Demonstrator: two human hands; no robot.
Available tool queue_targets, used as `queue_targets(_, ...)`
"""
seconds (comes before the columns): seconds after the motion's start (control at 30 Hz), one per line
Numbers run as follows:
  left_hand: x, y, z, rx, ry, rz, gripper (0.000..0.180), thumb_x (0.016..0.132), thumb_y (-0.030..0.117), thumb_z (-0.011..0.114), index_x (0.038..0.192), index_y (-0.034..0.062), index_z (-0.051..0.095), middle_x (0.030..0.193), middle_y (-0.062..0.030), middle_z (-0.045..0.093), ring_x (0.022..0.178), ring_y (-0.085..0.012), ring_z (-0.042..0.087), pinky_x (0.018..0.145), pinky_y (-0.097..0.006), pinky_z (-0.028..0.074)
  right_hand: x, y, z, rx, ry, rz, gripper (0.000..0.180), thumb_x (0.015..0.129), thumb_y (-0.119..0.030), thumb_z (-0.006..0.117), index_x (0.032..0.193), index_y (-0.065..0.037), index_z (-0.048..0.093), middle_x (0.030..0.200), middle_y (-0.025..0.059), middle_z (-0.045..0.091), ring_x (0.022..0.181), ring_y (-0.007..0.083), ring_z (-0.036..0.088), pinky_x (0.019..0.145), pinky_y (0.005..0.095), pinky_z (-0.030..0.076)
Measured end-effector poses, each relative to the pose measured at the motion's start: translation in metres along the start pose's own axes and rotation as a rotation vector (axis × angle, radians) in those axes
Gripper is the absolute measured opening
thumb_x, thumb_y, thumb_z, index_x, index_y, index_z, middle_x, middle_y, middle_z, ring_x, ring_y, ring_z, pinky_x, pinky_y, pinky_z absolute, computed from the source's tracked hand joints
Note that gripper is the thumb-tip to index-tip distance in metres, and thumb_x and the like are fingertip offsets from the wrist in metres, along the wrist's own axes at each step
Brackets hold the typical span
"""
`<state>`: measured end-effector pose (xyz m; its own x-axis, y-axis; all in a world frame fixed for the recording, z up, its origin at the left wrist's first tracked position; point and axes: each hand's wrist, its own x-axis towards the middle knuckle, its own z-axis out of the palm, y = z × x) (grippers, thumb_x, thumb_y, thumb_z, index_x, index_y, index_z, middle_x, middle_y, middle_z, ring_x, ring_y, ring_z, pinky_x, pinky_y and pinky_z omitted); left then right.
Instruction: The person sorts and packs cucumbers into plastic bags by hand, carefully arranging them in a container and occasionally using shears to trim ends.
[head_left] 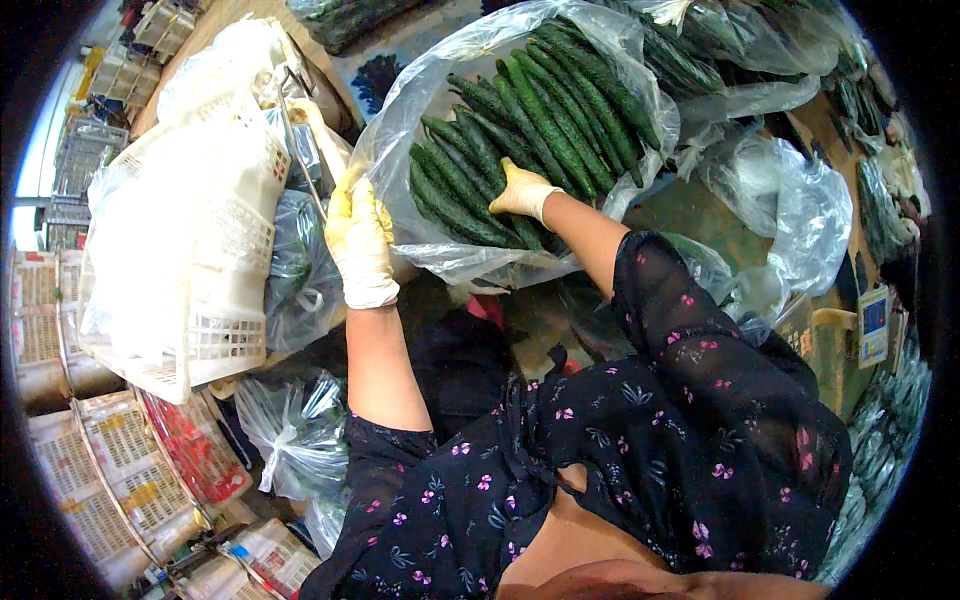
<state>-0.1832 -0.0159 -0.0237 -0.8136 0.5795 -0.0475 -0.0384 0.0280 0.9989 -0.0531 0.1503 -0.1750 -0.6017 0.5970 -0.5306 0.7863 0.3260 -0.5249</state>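
Observation:
Dark green cucumbers (560,110) lie side by side in a large clear plastic bag (400,110) spread open in front of me. My right hand (525,192), in a pale yellow-white glove, reaches in from the right and grips cucumbers near the pile's lower middle; some of its fingertips are hidden among them. At the bag's left rim, my gloved left hand (361,240) has its fingers curled over the plastic. A thin metal crate handle (305,160) runs close beside that hand's fingertips.
A white plastic crate (228,250) with a pale liner stands at my left. Below it sits a tied clear bag (300,430). More bagged cucumbers (665,55) lie at the far right, near crumpled clear plastic (810,215). Stacked crates (120,480) fill the lower left.

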Motion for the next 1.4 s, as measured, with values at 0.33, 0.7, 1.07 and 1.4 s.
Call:
queue_targets(0.33, -0.003, -0.001, 0.0, -0.023, 0.048, 0.009, 0.021, 0.093, 0.016, 0.051, 0.111, 0.0084, 0.059, 0.063, 0.0062, 0.047, 0.046, -0.0018, 0.035, 0.041, -0.017, 0.027, -0.07, -0.05, 0.014, -0.162, 0.104, -0.331, 0.083, 0.067, -0.041, 0.067, 0.135, -0.004, 0.036, 0.103, 0.0235, 0.058, 0.097, 0.0372, 0.057, 0.084, 0.0405, 0.047)
queue_targets(0.7, -0.003, 0.001, 0.003, 0.044, -0.001, 0.031, 0.024, 0.094, 0.02, 0.049, 0.114, 0.0087, 0.058, 0.057, 0.0058, 0.044, 0.043, -0.0021, 0.033, 0.038, -0.018, 0.027, -0.073, -0.028, 0.006, -0.175, 0.342, -0.507, 0.053, 0.075, -0.029, 0.063, 0.121, -0.008, 0.046, 0.108, 0.0157, 0.053, 0.101, 0.0344, 0.052, 0.085, 0.0435, 0.044)
queue_targets(1.07, 0.001, -0.004, 0.0, -0.025, -0.013, 0.027, 0.023, 0.094, 0.02, 0.05, 0.112, 0.009, 0.059, 0.056, 0.0057, 0.045, 0.042, -0.0023, 0.035, 0.038, -0.018, 0.027, -0.08, 0.051, -0.062, -0.453, 0.65, 0.039, 0.102, 0.057, -0.025, 0.082, 0.139, -0.013, 0.023, 0.136, 0.0153, 0.032, 0.114, 0.0335, 0.045, 0.083, 0.0418, 0.048)
queue_targets(1.4, 0.0, -0.003, -0.004, -0.019, 0.011, 0.008, 0.023, 0.094, 0.015, 0.049, 0.113, 0.0076, 0.059, 0.056, 0.0045, 0.044, 0.042, -0.0033, 0.037, 0.037, -0.019, 0.03, -0.07, 0.044, -0.089, -0.158, 0.461, 0.098, 0.089, 0.07, -0.006, 0.059, 0.144, -0.024, 0.012, 0.134, 0.0183, 0.037, 0.116, 0.0361, 0.047, 0.094, 0.0416, 0.042)
